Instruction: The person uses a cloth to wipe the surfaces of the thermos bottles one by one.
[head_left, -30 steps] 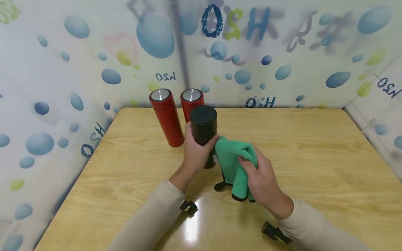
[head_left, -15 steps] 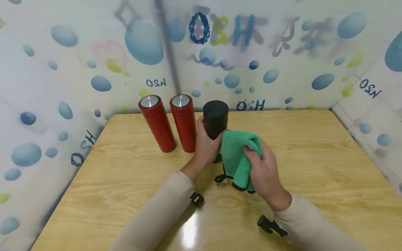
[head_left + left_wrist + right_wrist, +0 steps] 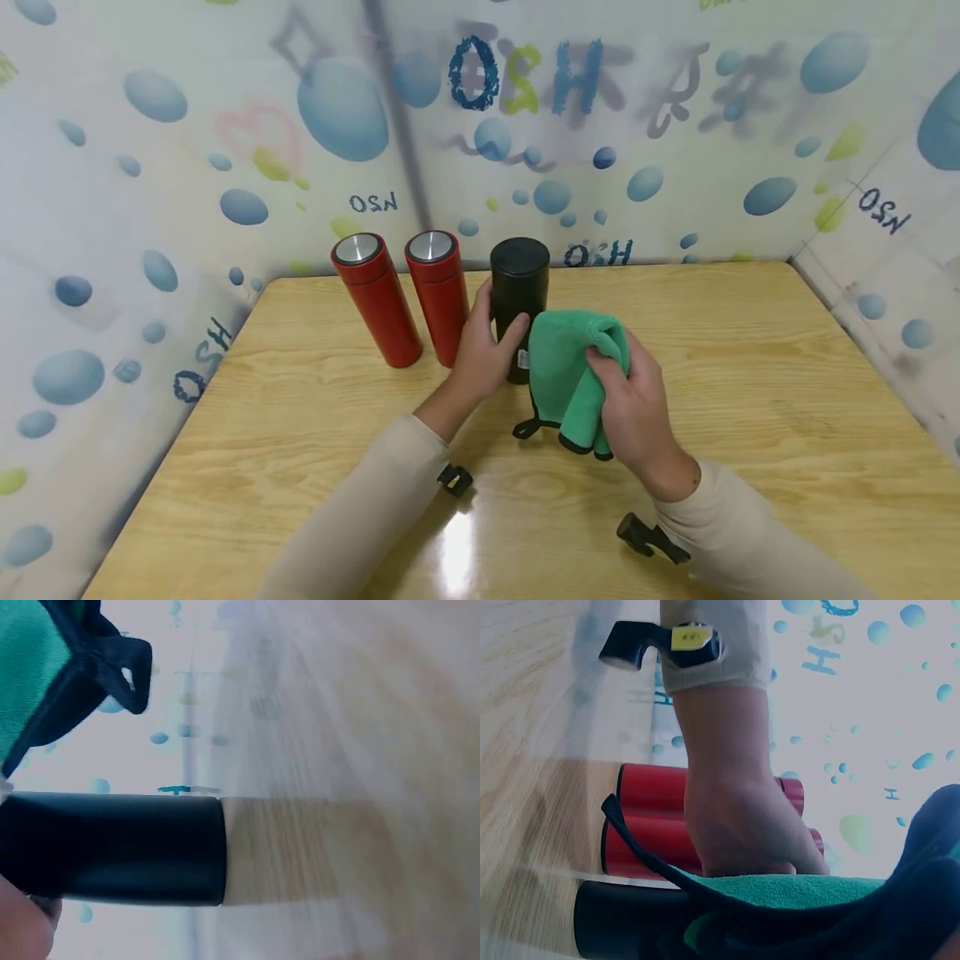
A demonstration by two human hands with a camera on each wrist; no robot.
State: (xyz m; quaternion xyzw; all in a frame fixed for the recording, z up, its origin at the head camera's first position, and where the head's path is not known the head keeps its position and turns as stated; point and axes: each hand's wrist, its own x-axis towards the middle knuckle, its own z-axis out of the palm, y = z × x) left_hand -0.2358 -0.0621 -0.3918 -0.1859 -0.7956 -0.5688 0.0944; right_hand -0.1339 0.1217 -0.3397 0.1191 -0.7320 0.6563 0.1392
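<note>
A black thermos bottle [image 3: 519, 279] stands upright on the table to the right of two red ones. My left hand [image 3: 480, 354] holds it low on the body, thumb across the front and fingers round its left side. In the left wrist view the base of the black bottle [image 3: 120, 847] meets the wood. Pinched in my right hand [image 3: 637, 412] is a folded green cloth [image 3: 566, 358] with black edging and a hanging loop. The cloth overlaps the right side of the bottle in the head view, near a small white label.
Two red thermos bottles with silver lids, one at the left [image 3: 378, 304] and one beside the black bottle [image 3: 437, 292], stand near the back of the wooden table [image 3: 300, 467]. A patterned wall [image 3: 645, 108] rises behind it. Black wrist mounts [image 3: 652, 537] hang below both sleeves.
The black bottle has moved right, away from in front of the right red one, and now stands beside it. My left hand's thumb shows looser on it. The view has shifted a little.
</note>
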